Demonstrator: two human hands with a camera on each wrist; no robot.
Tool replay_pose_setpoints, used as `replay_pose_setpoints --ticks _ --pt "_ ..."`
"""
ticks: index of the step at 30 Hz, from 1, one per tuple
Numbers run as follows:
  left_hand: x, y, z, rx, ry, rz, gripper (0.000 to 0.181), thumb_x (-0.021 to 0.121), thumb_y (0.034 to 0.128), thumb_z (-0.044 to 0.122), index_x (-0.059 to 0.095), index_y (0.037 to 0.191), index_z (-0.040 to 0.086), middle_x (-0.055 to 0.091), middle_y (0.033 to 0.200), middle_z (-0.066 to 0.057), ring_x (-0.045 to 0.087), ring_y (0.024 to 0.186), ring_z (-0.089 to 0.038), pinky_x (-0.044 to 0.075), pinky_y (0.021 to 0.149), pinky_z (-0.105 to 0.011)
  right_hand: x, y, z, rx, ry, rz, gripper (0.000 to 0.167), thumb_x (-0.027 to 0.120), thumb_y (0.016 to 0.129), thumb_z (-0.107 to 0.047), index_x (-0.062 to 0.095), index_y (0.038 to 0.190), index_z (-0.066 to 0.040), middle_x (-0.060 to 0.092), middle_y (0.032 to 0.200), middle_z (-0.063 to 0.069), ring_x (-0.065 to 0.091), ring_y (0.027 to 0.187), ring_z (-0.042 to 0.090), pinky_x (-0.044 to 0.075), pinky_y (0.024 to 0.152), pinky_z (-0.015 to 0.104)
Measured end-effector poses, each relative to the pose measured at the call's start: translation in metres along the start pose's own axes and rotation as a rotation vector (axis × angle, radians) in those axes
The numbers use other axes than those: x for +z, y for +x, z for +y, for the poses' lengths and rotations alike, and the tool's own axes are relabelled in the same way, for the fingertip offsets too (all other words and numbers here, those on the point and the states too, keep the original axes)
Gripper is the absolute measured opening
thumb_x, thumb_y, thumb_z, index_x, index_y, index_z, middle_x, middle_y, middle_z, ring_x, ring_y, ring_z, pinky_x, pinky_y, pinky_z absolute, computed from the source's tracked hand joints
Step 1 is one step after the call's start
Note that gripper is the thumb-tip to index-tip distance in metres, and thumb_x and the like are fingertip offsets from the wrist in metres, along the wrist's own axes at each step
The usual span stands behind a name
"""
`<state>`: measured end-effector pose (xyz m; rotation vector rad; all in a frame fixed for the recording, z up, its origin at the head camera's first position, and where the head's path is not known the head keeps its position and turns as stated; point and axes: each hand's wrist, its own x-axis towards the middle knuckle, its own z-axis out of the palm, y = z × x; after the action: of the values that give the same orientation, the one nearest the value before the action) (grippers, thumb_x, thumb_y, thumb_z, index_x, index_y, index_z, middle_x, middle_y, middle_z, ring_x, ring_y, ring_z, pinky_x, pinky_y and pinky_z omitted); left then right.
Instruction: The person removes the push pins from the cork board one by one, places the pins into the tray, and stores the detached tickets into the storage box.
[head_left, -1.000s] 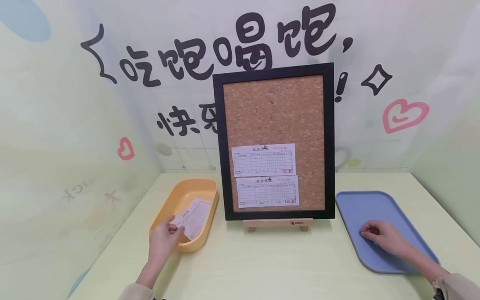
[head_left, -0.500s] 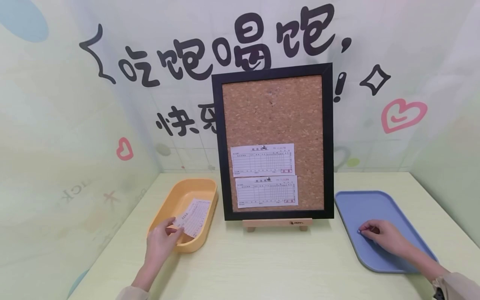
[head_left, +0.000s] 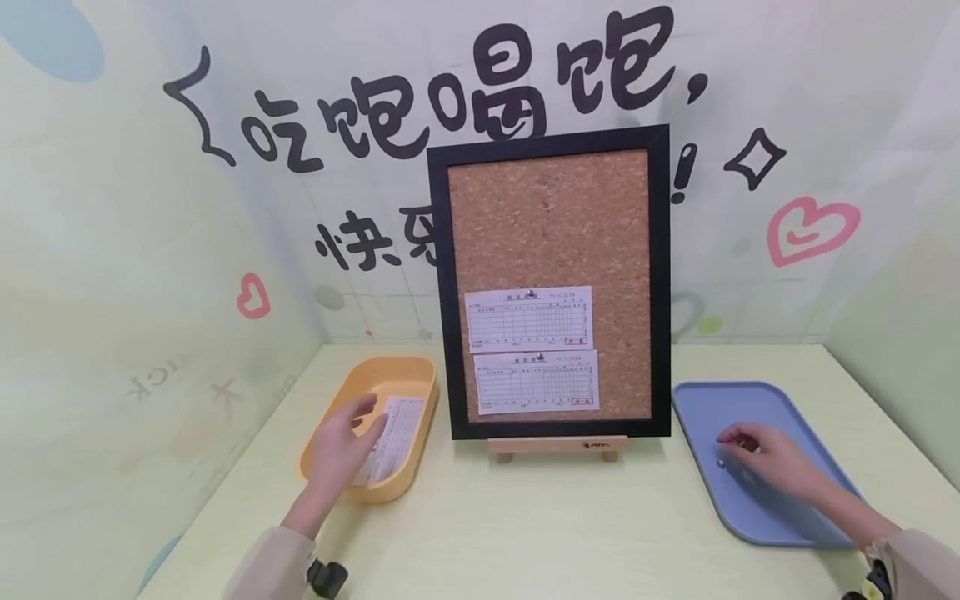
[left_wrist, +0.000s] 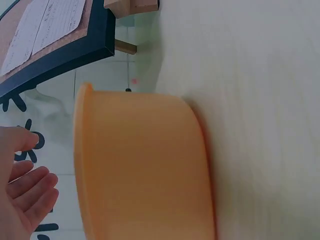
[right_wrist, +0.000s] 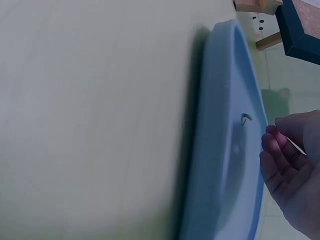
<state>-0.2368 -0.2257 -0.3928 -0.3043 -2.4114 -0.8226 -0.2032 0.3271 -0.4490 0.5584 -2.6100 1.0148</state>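
Observation:
My left hand (head_left: pixel 345 442) hovers over the yellow bin (head_left: pixel 431 392), thumb and fingers spread apart with nothing between them. Beneath it a printed paper slip (head_left: pixel 397 429) lies in the bin, partly hidden by the hand. On the right, my right hand (head_left: pixel 772 458) is raised just above the blue tray (head_left: pixel 738 408). Its fingers are loosely curled, and I see nothing in them. A small shiny pin-like piece (head_left: pixel 721 463) lies on the tray below the fingertips. The right wrist view shows this small piece (right_wrist: pixel 245 119) apart from the hand.
A black-framed corkboard (head_left: pixel 551 225) leans on a small wooden easel (head_left: pixel 557 446) between bin and tray. Two printed receipt slips, an upper slip (head_left: pixel 528 321) and a lower slip (head_left: pixel 536 387), are fixed on its lower part. A patterned wall stands behind.
My left hand lets go of the paper slip, which drops into the bin, and its fingers spread. The right hand lifts slightly off the small pin-like piece, leaving it on the tray.

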Motion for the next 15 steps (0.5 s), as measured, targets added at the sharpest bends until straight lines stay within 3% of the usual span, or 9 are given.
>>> replay_pose_setpoints --ticks 3,7,15 --pt "0.009 0.014 0.014 0.057 -0.020 0.007 0.034 0.071 0.0772 0.012 0.061 0.107 -0.001 0.065 0.104 -0.016 0.063 0.089 -0.029 0.053 0.072 -0.040 -0.004 0.007 -0.006 -0.051 -0.005 0.004 0.012 0.061 0.074 0.012 0.063 0.083 0.004 0.062 0.072 0.007 0.050 0.063 -0.004 0.045 0.053 0.019" --pt "0.027 0.029 0.028 0.109 -0.094 0.028 0.038 0.070 0.0774 0.012 0.059 0.111 -0.002 0.064 0.106 -0.018 0.063 0.091 -0.030 0.053 0.072 -0.039 -0.008 0.015 -0.013 -0.061 -0.012 -0.009 0.010 0.061 0.076 0.009 0.064 0.084 0.004 0.063 0.074 0.009 0.050 0.065 -0.004 0.045 0.054 0.019" --pt "0.058 0.051 0.051 0.105 -0.210 0.032 0.052 0.067 0.0810 0.014 0.047 0.126 -0.004 0.054 0.123 -0.019 0.055 0.107 -0.030 0.050 0.082 -0.040 -0.012 0.027 -0.033 -0.049 -0.019 -0.064 0.008 0.061 0.080 0.003 0.064 0.087 0.001 0.064 0.077 0.006 0.052 0.067 -0.002 0.047 0.055 0.021"
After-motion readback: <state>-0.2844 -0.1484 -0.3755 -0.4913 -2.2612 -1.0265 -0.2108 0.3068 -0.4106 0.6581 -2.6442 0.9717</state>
